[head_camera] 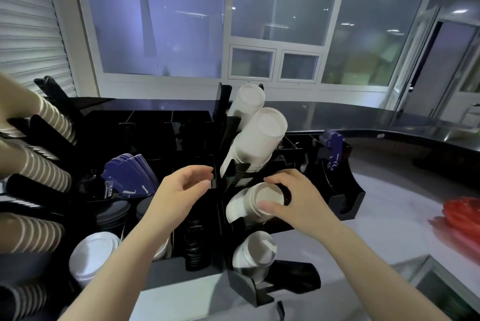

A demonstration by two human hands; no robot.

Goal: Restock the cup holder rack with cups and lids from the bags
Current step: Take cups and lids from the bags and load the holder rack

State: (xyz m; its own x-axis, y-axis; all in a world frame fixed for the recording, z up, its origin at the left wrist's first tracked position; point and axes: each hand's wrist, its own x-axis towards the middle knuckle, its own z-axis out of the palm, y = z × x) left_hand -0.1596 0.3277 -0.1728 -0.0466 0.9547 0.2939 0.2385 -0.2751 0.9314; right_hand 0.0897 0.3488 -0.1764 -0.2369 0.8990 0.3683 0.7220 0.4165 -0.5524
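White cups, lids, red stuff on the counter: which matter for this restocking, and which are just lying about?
Job:
black rack
white cups
cup stack, held by right hand
white lids
left hand

Lying about:
red stack
blue sleeves

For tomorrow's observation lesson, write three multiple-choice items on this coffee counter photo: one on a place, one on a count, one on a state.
1. Where do the red things lie?
A. far right of the counter
B. inside the rack
C. on the windowsill

2. How many white cup stacks sit in the middle rack?
A. two
B. four
C. six

3. What is the right hand doing?
A. hanging idle
B. gripping the white cup stack
C. holding a lid

Answers: 1 A, they lie at the right edge; 2 B, four stacks show one below another; 3 B, fingers and thumb curl round its rim.
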